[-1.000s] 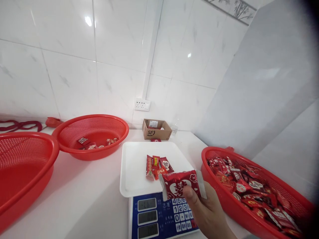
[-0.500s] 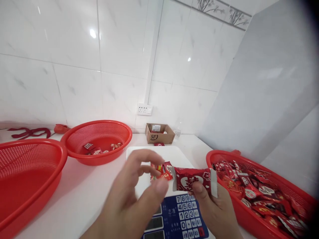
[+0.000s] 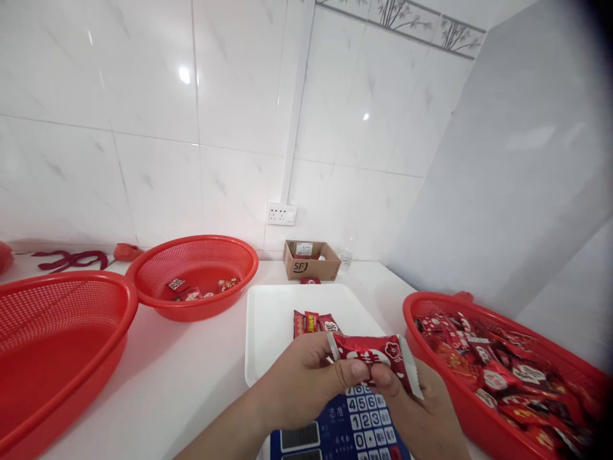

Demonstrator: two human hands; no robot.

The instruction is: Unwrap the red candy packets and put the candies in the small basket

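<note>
Both of my hands hold one red wrapped snack packet [image 3: 393, 351] with pale crimped ends and a flower print, above the front of a digital scale. My left hand [image 3: 306, 374] is closed on its left part, the thumb across the front. My right hand [image 3: 414, 402] grips it from below right, its thumb close to the left thumb. Beneath lies the scale's blue keypad panel [image 3: 338, 429], partly covered by my hands. On the scale's white pan [image 3: 271, 306] rest several small red packets [image 3: 311, 321], their near ends hidden behind my left hand.
To the right stands a red basket [image 3: 412, 305] full of wrapped snacks. A red basket [image 3: 158, 255] with a few packets is at back left, and another red basket [image 3: 125, 300] at near left. A cardboard box [image 3: 313, 269] and a power socket [image 3: 281, 214] are behind the scale.
My left hand, earlier raised with its fingers apart over the scale, has come down to the right and closed on the packet. The packet's right end now tilts lower.
</note>
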